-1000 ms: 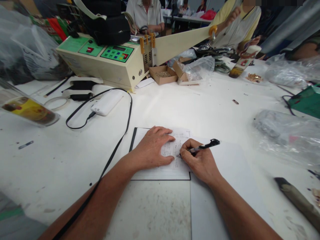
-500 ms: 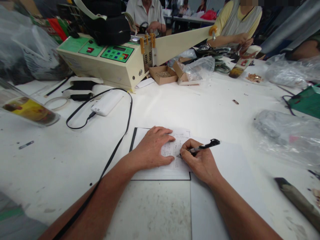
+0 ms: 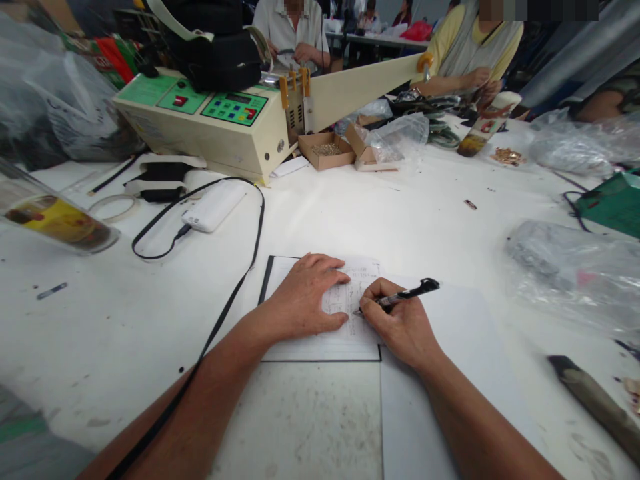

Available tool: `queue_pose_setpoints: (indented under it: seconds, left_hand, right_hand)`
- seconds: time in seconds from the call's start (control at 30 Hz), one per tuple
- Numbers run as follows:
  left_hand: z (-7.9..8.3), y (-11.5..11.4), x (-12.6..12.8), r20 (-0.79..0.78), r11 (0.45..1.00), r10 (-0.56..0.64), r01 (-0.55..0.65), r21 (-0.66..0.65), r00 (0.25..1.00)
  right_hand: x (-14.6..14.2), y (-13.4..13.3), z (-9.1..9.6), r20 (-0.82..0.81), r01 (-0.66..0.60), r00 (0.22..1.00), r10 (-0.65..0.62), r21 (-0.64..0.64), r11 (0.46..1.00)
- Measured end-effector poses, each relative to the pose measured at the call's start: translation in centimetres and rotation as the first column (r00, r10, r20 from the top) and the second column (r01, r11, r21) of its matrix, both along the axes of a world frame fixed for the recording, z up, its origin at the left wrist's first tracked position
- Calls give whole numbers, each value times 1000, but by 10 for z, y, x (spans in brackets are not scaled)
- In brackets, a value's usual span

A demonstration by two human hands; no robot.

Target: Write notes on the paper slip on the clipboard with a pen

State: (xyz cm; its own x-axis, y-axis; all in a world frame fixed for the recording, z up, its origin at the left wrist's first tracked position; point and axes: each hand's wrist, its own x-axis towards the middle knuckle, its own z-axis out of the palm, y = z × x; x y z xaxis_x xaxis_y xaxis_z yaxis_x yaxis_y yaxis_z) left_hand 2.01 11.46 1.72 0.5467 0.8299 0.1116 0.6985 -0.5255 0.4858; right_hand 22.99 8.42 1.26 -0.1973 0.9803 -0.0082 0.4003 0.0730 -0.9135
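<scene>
An open notebook with a dark edge lies on the white table, its page carrying handwriting. My left hand rests flat on the page, fingers and thumb spread. On the right side of the page, my right hand is closed round a black pen, whose tip touches or nearly touches the writing. The pen slants up to the right. Beneath my right forearm is a large white sheet of paper. A black cable runs across my left forearm to a white power bank.
A cream machine with green panels stands at the back left, a black bag on top. A tilted-looking glass of drink is at left. Behind are a cardboard box and two seated people. Plastic bags lie at right.
My hands and the pen look almost unmoved. Across the table, the two people's hands have shifted slightly.
</scene>
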Motion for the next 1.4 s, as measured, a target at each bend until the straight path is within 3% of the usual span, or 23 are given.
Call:
queue_pose_setpoints:
  seconds: [1.4]
  left_hand:
    - [1, 0, 0, -1, 1000, 2, -2, -8, 1000]
  right_hand:
    - [1, 0, -1, -13, 9, 1000, -10, -21, 1000]
